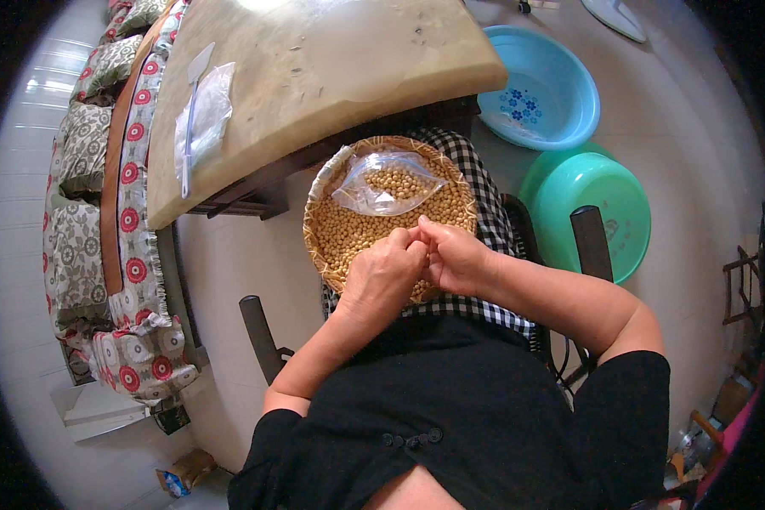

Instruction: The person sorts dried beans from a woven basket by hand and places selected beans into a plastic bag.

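A round woven basket (312, 236) of pale yellow soybeans (347, 231) rests on my lap, over a black-and-white checked cloth (484, 185). On the beans, towards the far side, lies a clear zip bag (389, 203) with some beans in it. My left hand (386, 268) and my right hand (452, 255) meet above the near part of the basket. Their fingertips touch or nearly touch, thumbs and forefingers drawn together. Whether something small is pinched between them is too small to tell.
Beyond the basket stands a stone-like table (261, 121) bearing a plastic bag (220, 105) and a fly swatter (190, 137). On the floor at right are a blue basin (567, 83) and green basins (625, 191). Chair armrests (591, 242) flank me. A cushioned bench (127, 236) runs along the left.
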The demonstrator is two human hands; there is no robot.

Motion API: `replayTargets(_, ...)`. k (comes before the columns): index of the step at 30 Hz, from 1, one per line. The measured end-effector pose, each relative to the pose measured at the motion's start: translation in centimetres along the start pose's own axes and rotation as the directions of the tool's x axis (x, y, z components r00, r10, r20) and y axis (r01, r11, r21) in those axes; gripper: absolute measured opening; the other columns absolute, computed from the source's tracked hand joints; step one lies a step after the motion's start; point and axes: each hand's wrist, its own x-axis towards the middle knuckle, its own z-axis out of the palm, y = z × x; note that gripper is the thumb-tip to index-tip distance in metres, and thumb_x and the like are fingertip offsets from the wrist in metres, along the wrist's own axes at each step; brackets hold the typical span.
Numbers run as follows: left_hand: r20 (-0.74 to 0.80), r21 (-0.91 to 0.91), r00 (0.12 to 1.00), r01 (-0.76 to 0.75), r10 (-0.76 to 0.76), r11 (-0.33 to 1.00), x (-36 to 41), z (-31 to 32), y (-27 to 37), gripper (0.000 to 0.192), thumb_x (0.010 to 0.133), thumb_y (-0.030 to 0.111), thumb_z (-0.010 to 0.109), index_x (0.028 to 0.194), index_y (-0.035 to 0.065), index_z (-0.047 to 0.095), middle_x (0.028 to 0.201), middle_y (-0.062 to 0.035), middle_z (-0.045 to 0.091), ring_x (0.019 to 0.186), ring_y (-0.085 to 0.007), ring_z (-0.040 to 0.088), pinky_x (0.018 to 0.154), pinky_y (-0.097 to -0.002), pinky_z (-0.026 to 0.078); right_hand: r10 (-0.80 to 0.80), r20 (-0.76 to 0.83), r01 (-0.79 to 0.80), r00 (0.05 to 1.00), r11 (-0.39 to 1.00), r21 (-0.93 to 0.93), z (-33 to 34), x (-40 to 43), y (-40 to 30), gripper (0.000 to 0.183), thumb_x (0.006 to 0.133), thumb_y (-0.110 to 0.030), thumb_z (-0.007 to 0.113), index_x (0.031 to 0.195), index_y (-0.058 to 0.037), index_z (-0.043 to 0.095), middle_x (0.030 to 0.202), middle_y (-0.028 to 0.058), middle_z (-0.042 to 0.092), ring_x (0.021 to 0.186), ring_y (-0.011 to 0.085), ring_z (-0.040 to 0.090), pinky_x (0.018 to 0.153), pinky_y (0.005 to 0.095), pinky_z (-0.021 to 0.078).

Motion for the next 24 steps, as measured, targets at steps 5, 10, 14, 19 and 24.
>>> replayTargets(5,-0.04,-0.033,0.998,0.05,-0.051,0.998,0.1,0.5,-0.3,0.013,0.079,0.009,0.061,0.089,0.0055,0.055,0.084,-0.0122,0.056,0.071,-0.0301,0.063,0.059,-0.0386,0.053,-0.011,-0.018,0.01,1.0,1.0,-0.02,-0.2,0.1,-0.2,0.046,0.102,-0.035,0.024,0.106,-0.0015,0.054,0.097,0.0089,0.06,0.091,0.0195,0.058,0.083,0.0383,0.0506)
replayTargets(10,-0.072,-0.207,0.997,-0.016,0.001,0.978,0.4,0.0,-1.2,0.011,0.078,0.007,0.063,0.087,0.0049,0.057,0.081,-0.0117,0.057,0.068,-0.0285,0.062,0.058,-0.0378,0.052,-0.001,-0.107,0.003,0.994,1.0,0.022,0.8,-0.4,-0.5,0.041,0.102,-0.035,0.025,0.105,-0.0051,0.054,0.099,0.0074,0.059,0.094,0.0195,0.057,0.088,0.0426,0.0465)
replayTargets(14,-0.242,-0.308,0.967,-0.147,0.072,0.94,1.4,-0.6,-1.8,0.013,0.076,0.005,0.06,0.089,0.0054,0.057,0.085,-0.0116,0.057,0.071,-0.0293,0.062,0.058,-0.0373,0.052,-0.034,-0.091,0.04,0.995,0.997,0.063,1.4,-0.7,-0.7,0.04,0.102,-0.035,0.026,0.104,-0.0047,0.053,0.1,0.0086,0.058,0.095,0.0211,0.056,0.09,0.0434,0.0446)
replayTargets(19,-0.38,-0.158,0.923,-0.128,0.059,0.979,3.3,-0.5,-3.9,0.011,0.078,0.006,0.058,0.089,0.0055,0.058,0.087,-0.0103,0.059,0.074,-0.0292,0.062,0.06,-0.0366,0.052,0.04,-0.058,-0.038,0.998,0.999,0.037,0.4,-0.4,-0.4,0.04,0.101,-0.034,0.028,0.104,-0.0019,0.052,0.099,0.0108,0.058,0.094,0.0232,0.056,0.086,0.0406,0.047)
replayTargets(24,-0.342,-0.01,0.939,-0.031,0.026,0.999,2.7,-1.5,-5.5,0.015,0.074,0.011,0.064,0.088,0.0082,0.06,0.089,-0.0078,0.059,0.083,-0.0264,0.062,0.066,-0.0371,0.052,-0.066,0.008,0.065,0.998,0.941,-0.332,1.4,-1.1,-0.8,0.033,0.101,-0.028,0.036,0.107,-0.0022,0.055,0.095,0.0096,0.061,0.089,0.0199,0.061,0.084,0.0356,0.05)
